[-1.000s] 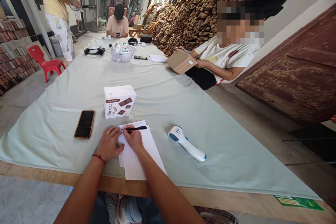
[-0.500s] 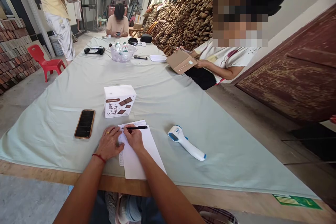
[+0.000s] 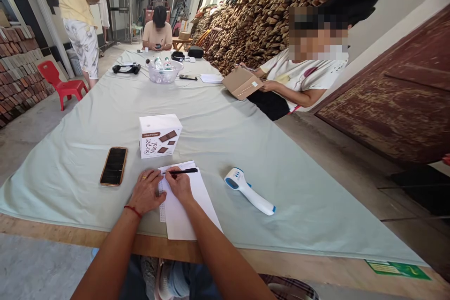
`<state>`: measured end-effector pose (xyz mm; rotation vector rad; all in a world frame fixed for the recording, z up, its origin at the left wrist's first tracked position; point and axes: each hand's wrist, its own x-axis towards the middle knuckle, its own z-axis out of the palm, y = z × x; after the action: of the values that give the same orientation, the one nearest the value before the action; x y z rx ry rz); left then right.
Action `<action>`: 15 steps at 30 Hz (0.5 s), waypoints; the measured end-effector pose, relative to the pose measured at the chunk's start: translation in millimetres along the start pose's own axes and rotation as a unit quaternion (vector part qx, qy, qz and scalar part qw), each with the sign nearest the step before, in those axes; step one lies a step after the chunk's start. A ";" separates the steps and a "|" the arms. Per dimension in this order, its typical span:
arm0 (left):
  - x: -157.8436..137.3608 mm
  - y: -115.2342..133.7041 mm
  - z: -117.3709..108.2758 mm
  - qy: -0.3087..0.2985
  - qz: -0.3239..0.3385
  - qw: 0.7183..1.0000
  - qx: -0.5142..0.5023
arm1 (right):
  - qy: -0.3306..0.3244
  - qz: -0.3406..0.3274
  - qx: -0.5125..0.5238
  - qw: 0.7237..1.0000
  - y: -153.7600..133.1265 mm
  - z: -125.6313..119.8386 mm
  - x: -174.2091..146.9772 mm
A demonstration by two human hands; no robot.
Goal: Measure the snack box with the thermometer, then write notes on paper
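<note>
My right hand is closed around a black pen, its tip near the upper left of a white sheet of paper. Beside it my left hand lies flat with the fingers stretched out, its fingertips and thumb at the paper's left edge. A printed sheet shows partly from under the white paper. Just beyond the hands stands a white Su-per Meal box. A smartphone lies face up to the left, and a white and blue infrared thermometer lies to the right.
A pale green cloth covers the long table. Farther back are a plastic basket of bottles, a black headset and another phone. A seated person at the right holds a brown clipboard. A red chair stands left.
My hands and the pen stay in practically the same place. The standing person at the back left has shifted slightly, and the seated person's head at the right has dipped a little.
</note>
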<state>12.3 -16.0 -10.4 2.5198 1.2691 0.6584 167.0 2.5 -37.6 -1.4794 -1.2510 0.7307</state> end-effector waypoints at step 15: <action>0.0 0.3 -0.3 0.001 0.004 1.000 0.001 | 0.025 0.015 -0.013 0.999 -5.5 -1.1 -0.3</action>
<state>12.4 -16.2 -10.1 2.5289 1.2610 0.6629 166.1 1.6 -32.1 -1.5317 -1.2069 0.6943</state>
